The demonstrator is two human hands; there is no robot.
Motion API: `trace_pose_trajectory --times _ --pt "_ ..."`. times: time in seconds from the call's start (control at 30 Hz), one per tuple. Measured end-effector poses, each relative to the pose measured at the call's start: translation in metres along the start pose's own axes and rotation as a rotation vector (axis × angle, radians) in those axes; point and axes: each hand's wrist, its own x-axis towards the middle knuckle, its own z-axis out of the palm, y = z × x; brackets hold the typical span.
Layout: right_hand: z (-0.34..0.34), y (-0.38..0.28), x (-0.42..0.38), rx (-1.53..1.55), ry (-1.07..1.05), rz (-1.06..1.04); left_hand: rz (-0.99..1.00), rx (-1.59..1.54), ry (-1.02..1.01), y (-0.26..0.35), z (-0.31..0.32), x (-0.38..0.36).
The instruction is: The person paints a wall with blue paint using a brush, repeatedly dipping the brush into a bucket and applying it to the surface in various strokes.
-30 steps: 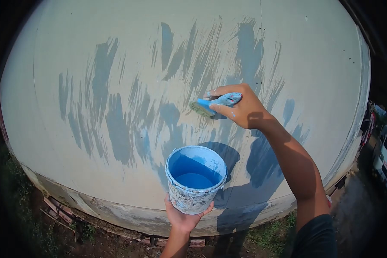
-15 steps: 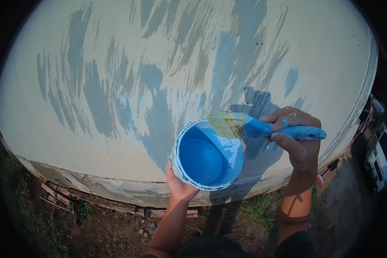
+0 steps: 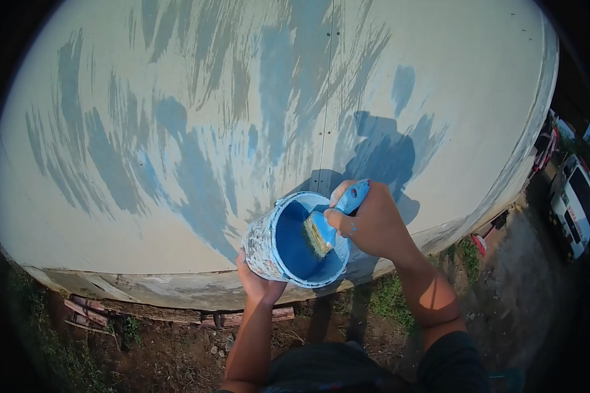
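Note:
A paint-smeared white bucket [image 3: 261, 245] tilts in front of the wall, its mouth toward me. Blue paint [image 3: 294, 243] shows inside it. My left hand [image 3: 259, 280] is closed around the bucket's lower left side, the thumb up along its wall. In my right hand [image 3: 372, 223] is a paintbrush [image 3: 320, 230] with a blue handle, gripped near the middle of that handle. Its pale bristles point down inside the bucket, and the tips are hidden at the paint. The handle's end sticks up past my fingers.
The pale wall [image 3: 210, 242] carries streaky blue-grey brush strokes and my shadow. Along its foot runs a stained ledge [image 3: 131, 283]. Reddish bricks or boards [image 3: 88, 311] lie on the soil below, near green weeds [image 3: 390, 301]. A white vehicle [image 3: 573, 206] stands at the right.
My right hand has swung the brush from level above the rim down into the bucket, bristles first. The bucket sits slightly left in view, and the whole scene has shifted left.

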Motion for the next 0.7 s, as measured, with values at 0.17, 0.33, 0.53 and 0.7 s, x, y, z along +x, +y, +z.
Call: trace_pose_trajectory --times 0.17,0.33,0.53,0.7 --pt "-0.005 0.035 0.001 -0.044 -0.019 -0.02 0.062 0.01 -0.019 -0.02 0.013 0.002" --pt "-0.02 0.053 -0.001 -0.141 -0.029 -0.114 0.06 0.043 -0.014 -0.037 0.029 0.0" --pt "-0.04 0.062 -0.002 -0.098 -0.074 -0.042 0.115 0.082 0.021 -0.062 0.032 -0.002" --pt "-0.056 0.068 -0.004 -0.128 -0.095 -0.014 0.116 0.111 0.03 -0.079 0.041 -0.006"
